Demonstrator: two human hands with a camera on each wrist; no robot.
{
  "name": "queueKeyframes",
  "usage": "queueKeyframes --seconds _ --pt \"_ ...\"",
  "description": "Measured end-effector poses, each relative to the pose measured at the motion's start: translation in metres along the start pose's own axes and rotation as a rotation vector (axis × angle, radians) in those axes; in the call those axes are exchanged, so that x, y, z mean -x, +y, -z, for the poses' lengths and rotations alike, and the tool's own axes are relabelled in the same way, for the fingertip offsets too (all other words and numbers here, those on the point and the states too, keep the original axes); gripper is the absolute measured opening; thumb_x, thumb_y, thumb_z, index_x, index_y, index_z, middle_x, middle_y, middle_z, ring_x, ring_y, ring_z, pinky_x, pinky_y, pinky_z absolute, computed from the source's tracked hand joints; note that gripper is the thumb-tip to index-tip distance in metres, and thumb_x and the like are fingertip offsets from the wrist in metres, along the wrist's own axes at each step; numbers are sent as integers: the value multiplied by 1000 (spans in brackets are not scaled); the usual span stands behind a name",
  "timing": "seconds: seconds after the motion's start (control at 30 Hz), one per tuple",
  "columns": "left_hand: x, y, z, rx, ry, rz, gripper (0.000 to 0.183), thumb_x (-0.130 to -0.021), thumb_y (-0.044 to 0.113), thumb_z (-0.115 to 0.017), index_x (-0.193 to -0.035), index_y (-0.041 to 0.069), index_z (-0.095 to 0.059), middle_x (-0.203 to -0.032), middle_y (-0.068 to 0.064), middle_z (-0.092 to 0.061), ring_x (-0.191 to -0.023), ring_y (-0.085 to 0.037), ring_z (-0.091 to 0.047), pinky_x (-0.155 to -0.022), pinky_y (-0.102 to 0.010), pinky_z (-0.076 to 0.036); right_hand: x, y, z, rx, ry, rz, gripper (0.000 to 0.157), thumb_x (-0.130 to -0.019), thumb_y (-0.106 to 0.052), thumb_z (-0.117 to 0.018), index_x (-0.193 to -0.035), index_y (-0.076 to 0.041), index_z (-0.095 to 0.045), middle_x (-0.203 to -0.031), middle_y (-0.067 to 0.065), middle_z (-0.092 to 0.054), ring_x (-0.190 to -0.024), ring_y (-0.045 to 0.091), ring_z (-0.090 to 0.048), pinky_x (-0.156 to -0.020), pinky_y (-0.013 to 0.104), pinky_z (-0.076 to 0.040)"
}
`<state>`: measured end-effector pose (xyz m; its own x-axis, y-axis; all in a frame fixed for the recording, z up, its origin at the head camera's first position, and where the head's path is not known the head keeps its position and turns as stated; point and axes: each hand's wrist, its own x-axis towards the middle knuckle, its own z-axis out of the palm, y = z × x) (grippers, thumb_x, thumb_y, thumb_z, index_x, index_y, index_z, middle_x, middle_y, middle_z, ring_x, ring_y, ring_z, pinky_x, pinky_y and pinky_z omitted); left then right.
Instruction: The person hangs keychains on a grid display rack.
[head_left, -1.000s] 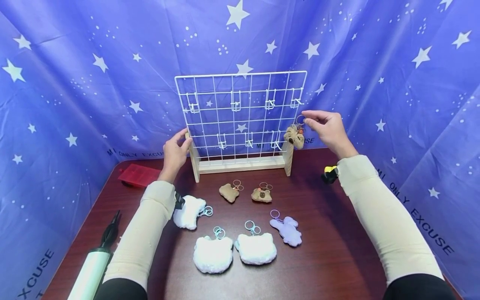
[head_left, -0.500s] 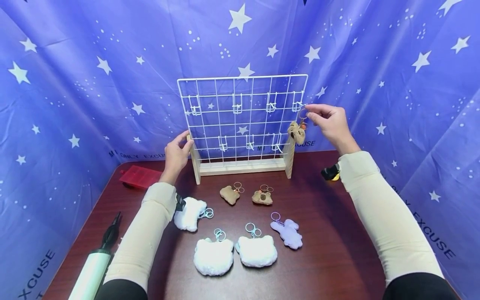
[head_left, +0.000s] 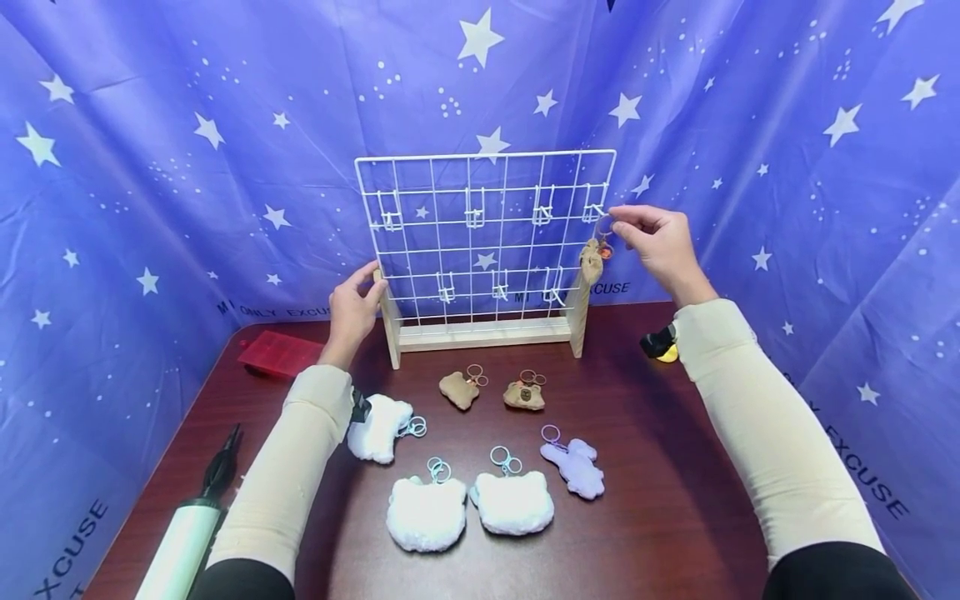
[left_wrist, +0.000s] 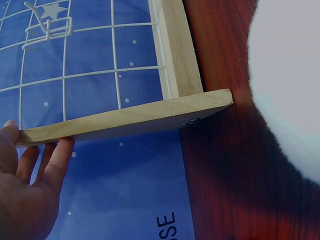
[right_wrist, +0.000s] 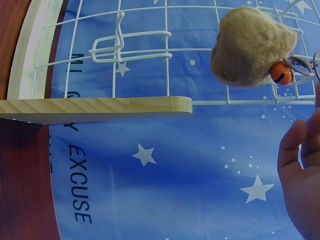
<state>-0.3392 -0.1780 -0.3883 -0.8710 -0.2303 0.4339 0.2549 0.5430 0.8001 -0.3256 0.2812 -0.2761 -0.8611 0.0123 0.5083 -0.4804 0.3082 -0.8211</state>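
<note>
My right hand (head_left: 660,246) pinches the metal ring of a brown plush keychain (head_left: 592,261) beside the top right hook (head_left: 594,213) of a white wire grid rack (head_left: 486,247). The plush hangs below the fingers, an orange bell (right_wrist: 281,73) at its ring end in the right wrist view. At the rack's other side, my left hand (head_left: 354,310) grips the top of the wooden side post (left_wrist: 125,116), thumb and fingers on opposite faces. Several white hooks sit on the grid in two rows, with nothing hanging on them.
Two brown plush keychains (head_left: 459,389) lie before the rack. Closer are white fluffy keychains (head_left: 427,513) and a lilac plush keychain (head_left: 576,467). A red plastic box (head_left: 281,353) and a pale hand pump (head_left: 180,542) are on the left. A starry blue curtain (head_left: 225,208) stands behind.
My right hand has risen slightly, bringing the ring up to the top right hook. The hanging plush has turned about. My left hand stays on the post.
</note>
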Motion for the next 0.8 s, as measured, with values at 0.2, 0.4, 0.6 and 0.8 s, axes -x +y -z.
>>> queueKeyframes --seconds 0.2,0.4,0.6,0.8 --pt "1 1 0 9 4 0 39 -95 20 -73 -134 21 -69 -120 -14 -75 -79 -27 -73 -58 -9 -56 -3 1 0 26 7 -20 23 -94 -10 -72 -116 -9 -78 -88 -20 -74 -67 3 -60 -59 14 -51" --pt "0 1 -1 8 -5 12 39 -96 21 -73 -135 21 -68 -121 -14 -74 -83 -28 -74 -60 -14 -59 -2 3 -2 23 1 -51 27 -94 -12 -73 -120 -4 -75 -86 -20 -74 -67 3 -59 -59 15 -52" --pt "-1 -1 -1 3 8 -6 39 -96 21 -73 -134 21 -69 -121 -12 -75 -75 -19 -71 -56 -6 -53 -3 5 -2 -35 -6 -47 25 -94 -10 -72 -119 -5 -75 -88 -17 -75 -67 3 -59 -59 15 -53" --pt "-1 -3 -1 3 6 -20 39 -96 21 -73 -135 21 -68 -120 -12 -75 -69 -10 -66 -55 -3 -50 2 12 3 -18 9 -68 26 -94 -12 -73 -119 -6 -75 -87 -19 -75 -67 2 -60 -61 15 -54"
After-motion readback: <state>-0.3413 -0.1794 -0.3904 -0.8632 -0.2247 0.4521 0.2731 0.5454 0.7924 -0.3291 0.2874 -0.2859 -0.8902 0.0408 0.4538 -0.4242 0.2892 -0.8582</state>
